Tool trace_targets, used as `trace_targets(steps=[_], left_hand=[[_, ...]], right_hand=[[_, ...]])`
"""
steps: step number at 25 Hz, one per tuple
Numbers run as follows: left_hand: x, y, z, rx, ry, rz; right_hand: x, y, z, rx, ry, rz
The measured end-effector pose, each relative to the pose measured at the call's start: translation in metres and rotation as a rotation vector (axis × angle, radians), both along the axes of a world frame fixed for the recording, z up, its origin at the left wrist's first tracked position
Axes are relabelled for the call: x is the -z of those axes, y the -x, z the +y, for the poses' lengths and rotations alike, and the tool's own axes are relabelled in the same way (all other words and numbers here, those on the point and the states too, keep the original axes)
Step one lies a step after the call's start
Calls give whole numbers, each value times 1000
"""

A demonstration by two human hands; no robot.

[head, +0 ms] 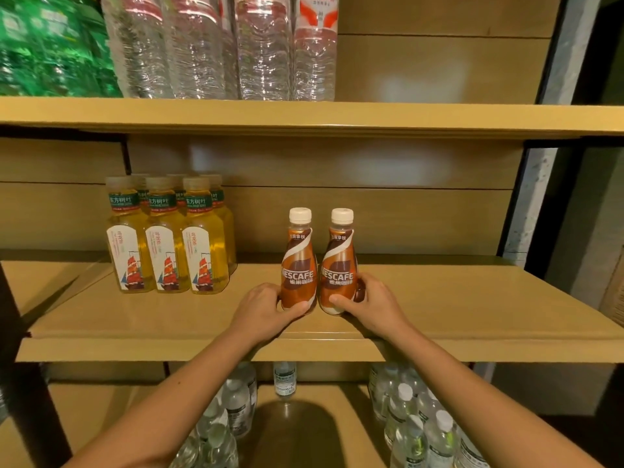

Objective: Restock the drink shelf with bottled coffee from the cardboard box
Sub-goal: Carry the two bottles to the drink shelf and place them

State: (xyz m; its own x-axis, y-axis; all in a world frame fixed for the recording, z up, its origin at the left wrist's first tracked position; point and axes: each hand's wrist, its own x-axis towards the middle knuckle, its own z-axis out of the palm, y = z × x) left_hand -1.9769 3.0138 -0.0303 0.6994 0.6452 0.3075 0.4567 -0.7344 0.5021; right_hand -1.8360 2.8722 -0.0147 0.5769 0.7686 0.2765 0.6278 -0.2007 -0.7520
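Two brown Nescafe coffee bottles with white caps stand upright side by side on the middle wooden shelf [472, 319]. My left hand [261, 309] wraps the base of the left coffee bottle [299, 265]. My right hand [371, 305] wraps the base of the right coffee bottle [339, 265]. The two bottles almost touch each other. No cardboard box is in view.
A group of yellow tea bottles [169, 244] stands on the same shelf to the left. Large clear water bottles [236, 45] and green packs [47, 45] fill the upper shelf. Small water bottles [422, 423] sit on the lower shelf. A dark upright post [27, 383] is at the left.
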Motion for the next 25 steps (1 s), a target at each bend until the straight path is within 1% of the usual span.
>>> trace_targets(steps=[1, 4, 6, 10, 13, 17, 20, 23, 25], left_hand=[[1, -2, 4, 6, -14, 18], [5, -11, 13, 31, -68, 59], [7, -17, 18, 40, -80, 70], [7, -31, 32, 46, -88, 132], [5, -46, 45, 12, -93, 155], [5, -65, 68, -30, -53, 175], [5, -72, 77, -50, -30, 226], [4, -73, 73, -72, -67, 321], [4, -72, 72, -71, -68, 335]], right_hand=[[2, 1, 0, -7, 28, -43], [8, -3, 5, 71, 182, -342], [7, -8, 11, 122, 264, -409], [8, -23, 31, 127, 293, -345], [9, -40, 54, 109, 275, -281], [8, -55, 79, 55, 240, -207], [7, -65, 88, 26, 247, -197], [8, -70, 90, 1, 273, -190], [8, -73, 91, -2, 303, -201]])
